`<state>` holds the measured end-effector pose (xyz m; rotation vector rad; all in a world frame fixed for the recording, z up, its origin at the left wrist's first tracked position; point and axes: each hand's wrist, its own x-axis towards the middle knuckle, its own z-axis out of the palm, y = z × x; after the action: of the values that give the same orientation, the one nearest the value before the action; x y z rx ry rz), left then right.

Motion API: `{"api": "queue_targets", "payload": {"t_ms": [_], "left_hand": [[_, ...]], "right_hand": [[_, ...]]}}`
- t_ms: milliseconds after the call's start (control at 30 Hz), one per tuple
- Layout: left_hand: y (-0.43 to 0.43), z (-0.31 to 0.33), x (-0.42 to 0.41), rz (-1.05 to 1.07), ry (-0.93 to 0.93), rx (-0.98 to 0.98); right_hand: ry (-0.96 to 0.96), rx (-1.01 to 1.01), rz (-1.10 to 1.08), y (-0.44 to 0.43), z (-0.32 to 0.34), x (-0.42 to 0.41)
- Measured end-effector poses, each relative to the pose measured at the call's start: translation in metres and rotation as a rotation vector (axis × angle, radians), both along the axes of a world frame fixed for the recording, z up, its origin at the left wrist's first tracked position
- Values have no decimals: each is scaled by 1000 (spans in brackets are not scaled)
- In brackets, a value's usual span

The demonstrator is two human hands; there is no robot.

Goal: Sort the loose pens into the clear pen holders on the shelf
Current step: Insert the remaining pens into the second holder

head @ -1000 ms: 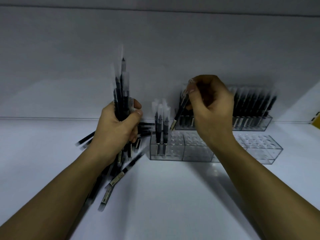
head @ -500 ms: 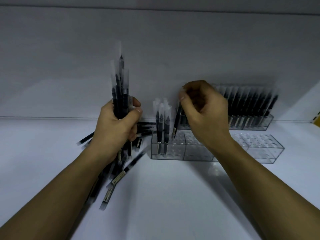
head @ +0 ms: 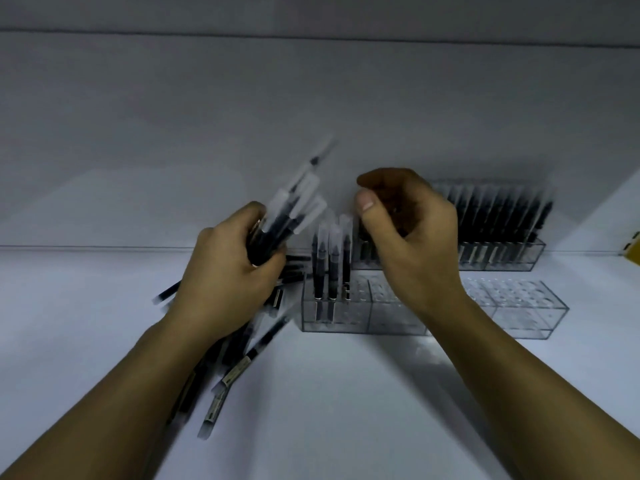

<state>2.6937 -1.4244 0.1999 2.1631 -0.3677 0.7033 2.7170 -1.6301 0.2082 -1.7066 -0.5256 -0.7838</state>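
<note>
Nearest you, both forearms reach in over the white shelf (head: 346,410). Under your left forearm, on the left part of the shelf, the loose pens (head: 235,372) lie in a crossed heap. They have dark barrels and clear caps, and some carry pale labels. The heap runs on beneath your wrist toward the back edge.

Above that heap, your left hand (head: 225,275) is wrapped round a bundle of pens (head: 294,209), with fingers and thumb closed about the barrels. The capped ends fan up and to the right and are blurred. How many pens it holds cannot be counted.

Just right of that hand, near the middle of the shelf, stands a clear pen holder (head: 381,317). A few upright pens (head: 332,265) sit in the holes at its left end, caps up.

Your right hand (head: 415,244) hangs over this holder, clear of the standing pens. Its fingers are curled and the thumb (head: 365,202) stops just short of the forefinger. No pen shows between them, and the hollow of the palm is too dark to read.

Further right is a second clear holder (head: 519,306), its grid of holes in plain view. Your right forearm hides whether the two holders touch.

Behind both, along the back edge against the back wall (head: 311,116), a third holder (head: 502,258) carries a packed row of dark pens (head: 502,216). A yellow object (head: 633,247) shows at the far right edge, too cropped to identify.
</note>
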Motion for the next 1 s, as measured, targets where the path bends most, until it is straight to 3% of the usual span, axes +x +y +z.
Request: {"api": "queue_targets", "payload": {"t_ms": [233, 500, 633, 800, 900, 1000], "left_hand": [[9, 0, 1, -3, -51, 251], [6, 0, 0, -29, -32, 300], [8, 0, 1, -30, -17, 291], [10, 2, 1, -17, -2, 177], [5, 3, 1, -53, 19, 21], [0, 3, 0, -133, 51, -264]], "right_hand": [[121, 237, 245, 6, 14, -12], [199, 301, 219, -3, 17, -10], [242, 538, 203, -11, 25, -5], [290, 847, 206, -33, 27, 6], [278, 807, 99, -39, 19, 13], [185, 593, -63, -35, 15, 15]]}}
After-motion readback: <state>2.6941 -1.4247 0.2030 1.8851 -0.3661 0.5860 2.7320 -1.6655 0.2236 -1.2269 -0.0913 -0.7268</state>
